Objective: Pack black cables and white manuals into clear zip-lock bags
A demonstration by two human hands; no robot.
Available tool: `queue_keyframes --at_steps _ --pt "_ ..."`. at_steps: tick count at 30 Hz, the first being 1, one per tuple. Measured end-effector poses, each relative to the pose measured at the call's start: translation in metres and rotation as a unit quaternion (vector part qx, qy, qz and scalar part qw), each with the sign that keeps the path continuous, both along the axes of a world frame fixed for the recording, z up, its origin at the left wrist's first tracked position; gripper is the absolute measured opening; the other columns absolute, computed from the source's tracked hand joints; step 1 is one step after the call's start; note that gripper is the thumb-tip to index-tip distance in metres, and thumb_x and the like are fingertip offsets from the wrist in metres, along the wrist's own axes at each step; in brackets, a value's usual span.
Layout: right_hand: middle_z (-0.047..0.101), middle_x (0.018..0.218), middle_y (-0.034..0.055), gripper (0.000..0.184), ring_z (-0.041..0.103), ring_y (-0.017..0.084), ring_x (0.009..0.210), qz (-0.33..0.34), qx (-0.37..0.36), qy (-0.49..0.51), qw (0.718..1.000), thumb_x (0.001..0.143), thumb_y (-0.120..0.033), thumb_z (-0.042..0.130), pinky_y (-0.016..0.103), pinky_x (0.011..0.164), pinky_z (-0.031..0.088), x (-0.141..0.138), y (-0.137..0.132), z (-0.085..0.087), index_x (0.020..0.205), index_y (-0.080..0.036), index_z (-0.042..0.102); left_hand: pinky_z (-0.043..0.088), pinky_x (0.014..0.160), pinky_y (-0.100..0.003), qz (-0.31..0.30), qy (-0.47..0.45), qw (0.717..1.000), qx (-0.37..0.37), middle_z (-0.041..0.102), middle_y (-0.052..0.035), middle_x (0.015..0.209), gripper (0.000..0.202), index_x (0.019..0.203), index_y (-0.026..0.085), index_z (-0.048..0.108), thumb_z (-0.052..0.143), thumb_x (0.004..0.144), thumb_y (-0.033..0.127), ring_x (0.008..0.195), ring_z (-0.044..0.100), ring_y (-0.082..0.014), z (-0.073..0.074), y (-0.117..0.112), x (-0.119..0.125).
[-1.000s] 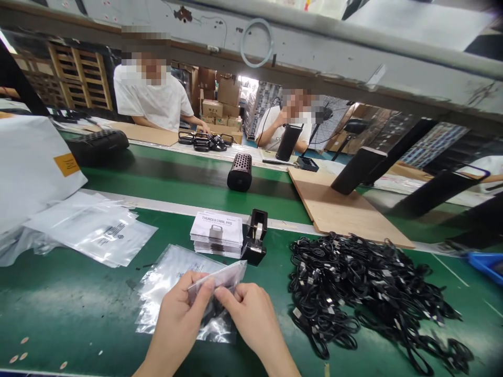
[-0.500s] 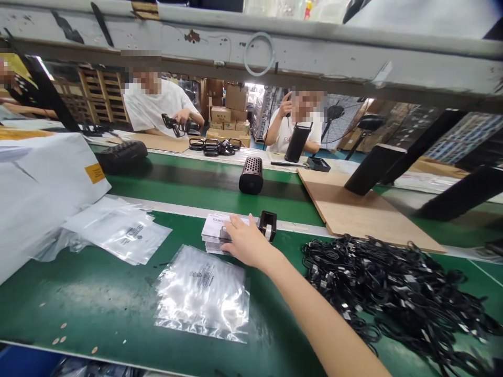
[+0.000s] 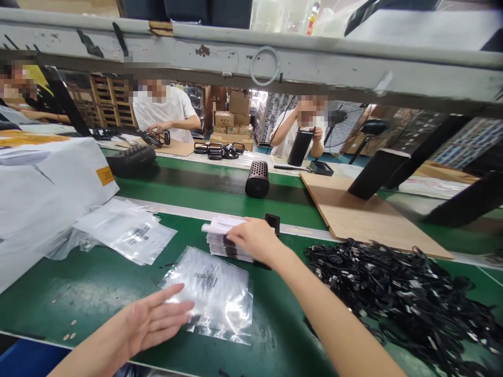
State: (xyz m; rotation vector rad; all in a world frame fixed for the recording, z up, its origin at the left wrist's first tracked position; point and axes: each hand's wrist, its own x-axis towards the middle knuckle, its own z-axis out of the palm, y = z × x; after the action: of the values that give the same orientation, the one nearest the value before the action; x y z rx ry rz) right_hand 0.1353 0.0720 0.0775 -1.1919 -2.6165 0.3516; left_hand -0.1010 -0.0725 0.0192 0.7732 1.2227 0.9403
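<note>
Currently, right hand (image 3: 255, 238) pinches curled booklet (image 3: 220, 225); left hand (image 3: 155, 320) spread at plastic bags' (image 3: 220, 293) edge

Desk (image 3: 118, 283): green top, scuffed; pale strip (image 3: 178, 212) along far edge. By middle of far edge: printed leaflets (image 3: 228, 248), stacked; black tape dispenser (image 3: 272, 222) just right of them. Centre: clear bags (image 3: 223, 301), overlapping. Left side: second bag pile (image 3: 129, 233), white sack (image 3: 55, 204). Right side: tangled black cables (image 3: 377, 288). Near edge, left: small pale discs (image 3: 73, 335).
</note>
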Motion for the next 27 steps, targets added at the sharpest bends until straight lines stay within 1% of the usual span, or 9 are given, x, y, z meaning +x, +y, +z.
queue_keyframes --at_steps 2,4,6,9,11,13,15,19,27 --pt "0.069 0.095 0.0014 0.021 0.059 0.017 0.092 0.052 0.016 0.013 0.998 0.083 -0.015 0.051 0.033 0.102 0.024 -0.001 -0.035 -0.007 0.088 -0.024 0.069 0.046 0.091 -0.04 -0.012 -0.097 0.995 -0.037 0.065 -0.0097 0.111 0.063 0.11 0.02 0.06 0.041 0.073 0.067 0.103 0.058 -0.0279 0.011 0.022 0.02" --pt "0.063 0.112 0.0042 0.018 0.052 0.021 0.107 0.089 0.049 0.093 0.99 0.084 -0.022 0.052 0.04 0.105 0.018 0.004 -0.069 -0.021 0.093 -0.024 0.067 0.047 0.089 -0.034 -0.03 -0.112 0.992 -0.043 0.066 -0.0066 0.109 0.04 0.106 0.021 0.062 0.055 0.077 0.047 0.102 0.059 -0.0231 0.014 0.036 0.036" --pt "0.055 0.122 0.008 0.033 0.045 0.026 0.115 -0.057 0.011 0.212 0.976 0.078 -0.035 0.06 0.046 0.103 0.023 0.016 -0.095 -0.038 0.109 -0.023 0.06 0.049 0.084 -0.031 -0.078 -0.078 0.993 -0.039 0.068 -0.0047 0.103 0.03 0.103 0.02 0.063 0.06 0.077 0.036 0.095 0.061 -0.0198 0.011 0.042 0.048" --pt "0.063 0.104 0.0101 0.038 0.059 0.022 0.086 -0.243 -0.23 0.375 0.864 0.079 -0.038 0.056 0.035 0.073 0.049 0.041 -0.113 -0.06 0.113 -0.019 0.058 0.049 0.081 -0.031 -0.176 -0.027 0.984 -0.023 0.068 -0.004 0.093 0.03 0.1 0.019 0.063 0.054 0.081 0.04 0.087 0.061 -0.0186 0.006 0.045 0.062" --pt "0.067 0.084 0.008 0.037 0.056 0.015 0.059 -0.262 -0.367 0.437 0.778 0.078 -0.04 0.056 0.024 0.049 0.045 0.057 -0.118 -0.068 0.103 -0.014 0.062 0.049 0.075 -0.03 -0.194 0.027 0.981 0.01 0.066 -0.0018 0.082 0.032 0.097 0.02 0.062 0.05 0.082 0.045 0.078 0.06 -0.0173 0.003 0.047 0.071" --pt "0.066 0.073 0.0058 0.04 0.048 0.011 0.05 -0.293 -0.384 0.484 0.73 0.074 -0.043 0.061 0.02 0.042 0.037 0.071 -0.121 -0.072 0.098 -0.012 0.064 0.046 0.062 -0.026 -0.171 0.143 0.972 0.069 0.06 0.0014 0.069 0.03 0.088 0.021 0.061 0.047 0.081 0.047 0.065 0.057 -0.0156 -0.001 0.051 0.081" --pt "0.065 0.073 0.005 0.044 0.045 0.01 0.049 -0.347 -0.347 0.518 0.701 0.069 -0.046 0.065 0.019 0.041 0.035 0.081 -0.127 -0.074 0.098 -0.013 0.064 0.04 0.054 -0.025 -0.146 0.299 0.933 0.139 0.055 0.0028 0.064 0.025 0.074 0.021 0.058 0.051 0.078 0.045 0.058 0.052 -0.0151 -0.007 0.056 0.089" --pt "0.065 0.072 0.0056 0.047 0.044 0.011 0.047 -0.407 -0.315 0.533 0.671 0.062 -0.05 0.068 0.021 0.038 0.035 0.09 -0.138 -0.078 0.092 -0.014 0.066 0.036 0.057 -0.027 -0.16 0.489 0.837 0.188 0.056 -0.0003 0.072 0.023 0.062 0.02 0.056 0.062 0.067 0.042 0.064 0.055 -0.0188 -0.022 0.06 0.103" --pt "0.067 0.076 0.0078 0.046 0.044 0.011 0.046 -0.417 -0.301 0.543 0.663 0.063 -0.048 0.067 0.021 0.037 0.035 0.083 -0.144 -0.094 0.093 -0.013 0.065 0.036 0.059 -0.026 -0.194 0.511 0.814 0.193 0.057 0.0007 0.071 0.024 0.06 0.022 0.06 0.048 0.079 0.03 0.064 0.056 -0.0166 -0.022 0.06 0.107"
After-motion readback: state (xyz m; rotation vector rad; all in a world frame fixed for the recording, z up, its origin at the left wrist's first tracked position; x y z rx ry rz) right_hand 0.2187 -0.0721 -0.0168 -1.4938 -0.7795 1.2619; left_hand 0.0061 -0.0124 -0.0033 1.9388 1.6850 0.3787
